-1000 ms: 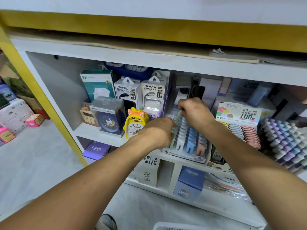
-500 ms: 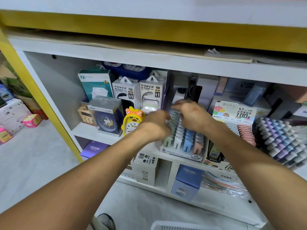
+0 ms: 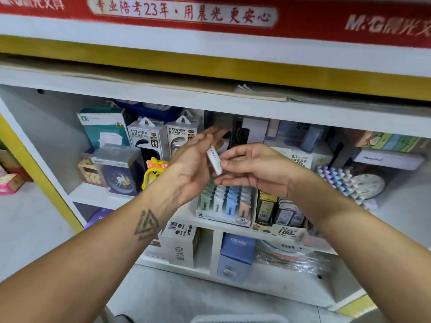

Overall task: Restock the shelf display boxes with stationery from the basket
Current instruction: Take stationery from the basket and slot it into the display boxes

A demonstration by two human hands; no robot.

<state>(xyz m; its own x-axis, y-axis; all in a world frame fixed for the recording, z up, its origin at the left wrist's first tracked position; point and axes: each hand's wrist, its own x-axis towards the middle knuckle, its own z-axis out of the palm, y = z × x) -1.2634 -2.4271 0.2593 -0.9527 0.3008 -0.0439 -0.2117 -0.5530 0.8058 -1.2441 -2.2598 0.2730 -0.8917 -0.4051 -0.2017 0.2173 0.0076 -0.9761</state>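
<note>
A small white lead case (image 3: 214,159) is held tilted in the air in front of the shelf. My right hand (image 3: 254,169) pinches its lower end between thumb and fingertips. My left hand (image 3: 193,164) is beside it, palm turned right, with straight fingers resting against the case's upper part. Below both hands stands the display box (image 3: 224,217) on the middle shelf, filled with rows of green, white, blue and peach lead cases. The white rim of the basket (image 3: 240,319) shows at the bottom edge; its contents are hidden.
Power bank boxes (image 3: 161,136), a yellow duck clock (image 3: 154,171) and a boxed blue clock (image 3: 119,171) stand left of the display box. A second lead box (image 3: 279,213) and pastel markers (image 3: 338,178) are to its right. More boxes fill the lower shelf (image 3: 235,255).
Both hands have lifted up out of the display box. A white lead case is now between them, and the view has tilted upward.
</note>
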